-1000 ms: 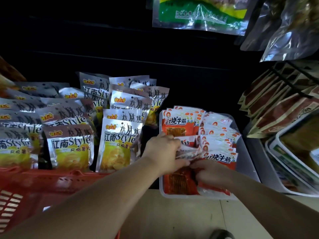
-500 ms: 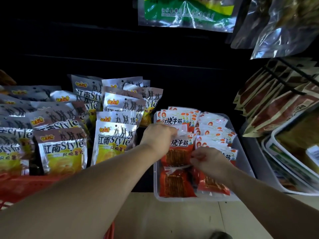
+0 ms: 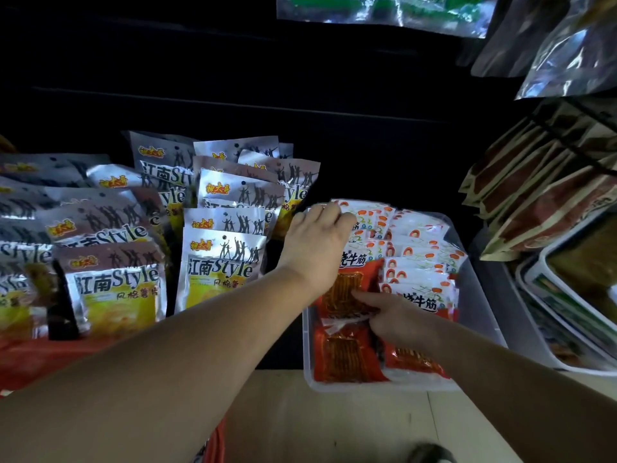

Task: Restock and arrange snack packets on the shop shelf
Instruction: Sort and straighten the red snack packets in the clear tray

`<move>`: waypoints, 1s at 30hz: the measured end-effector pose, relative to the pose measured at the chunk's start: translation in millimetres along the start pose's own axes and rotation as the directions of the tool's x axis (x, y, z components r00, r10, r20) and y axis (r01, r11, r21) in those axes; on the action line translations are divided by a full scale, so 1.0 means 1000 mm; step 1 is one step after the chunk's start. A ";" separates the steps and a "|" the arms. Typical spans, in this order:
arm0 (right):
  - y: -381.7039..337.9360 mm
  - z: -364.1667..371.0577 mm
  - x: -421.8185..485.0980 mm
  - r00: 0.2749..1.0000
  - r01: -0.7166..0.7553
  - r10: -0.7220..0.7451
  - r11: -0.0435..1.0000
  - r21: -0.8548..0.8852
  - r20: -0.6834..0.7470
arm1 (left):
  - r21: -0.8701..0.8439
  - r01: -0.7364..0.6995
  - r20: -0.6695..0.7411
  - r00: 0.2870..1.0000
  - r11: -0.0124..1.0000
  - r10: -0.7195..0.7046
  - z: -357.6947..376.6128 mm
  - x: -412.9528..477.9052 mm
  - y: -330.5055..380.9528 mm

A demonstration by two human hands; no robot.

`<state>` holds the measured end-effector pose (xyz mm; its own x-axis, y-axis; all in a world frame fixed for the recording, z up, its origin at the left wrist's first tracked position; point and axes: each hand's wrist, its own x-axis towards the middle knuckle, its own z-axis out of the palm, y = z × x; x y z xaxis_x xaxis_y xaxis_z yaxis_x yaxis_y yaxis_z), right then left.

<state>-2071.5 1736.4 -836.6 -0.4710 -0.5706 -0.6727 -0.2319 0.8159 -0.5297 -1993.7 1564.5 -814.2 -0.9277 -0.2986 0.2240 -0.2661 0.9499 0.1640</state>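
Note:
A clear plastic tray (image 3: 480,295) on the low shelf holds two rows of red-and-white snack packets (image 3: 420,262). My left hand (image 3: 317,245) reaches over the left row, its fingers curled on the tops of the rear packets there. My right hand (image 3: 397,317) lies lower on the front packets, its index finger stretched out and pressing a red packet (image 3: 347,295) in the left row. Another red packet (image 3: 347,355) lies flat at the tray's front.
Silver and yellow chip bags (image 3: 220,262) stand in rows left of the tray. A red basket (image 3: 36,359) sits at lower left. Brown packets (image 3: 541,202) and white trays (image 3: 567,312) fill the right. Foil bags (image 3: 567,51) hang above. Pale floor (image 3: 334,426) lies below.
My left hand has moved from the tray's front to the back of the left row. My right hand has shifted up and left onto the red packet. The camera has moved closer.

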 end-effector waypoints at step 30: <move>0.000 -0.012 0.004 0.850 0.125 -0.258 0.946 -0.300 -0.459 | -0.038 0.085 0.189 0.979 0.996 -0.076 0.006 -0.018 -0.012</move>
<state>-2083.0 1735.3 -832.8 -0.7311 -0.6527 -0.1988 -0.5333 0.7284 -0.4301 -1975.2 1558.9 -826.0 -0.9374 -0.3473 0.0255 -0.3338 0.9170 0.2185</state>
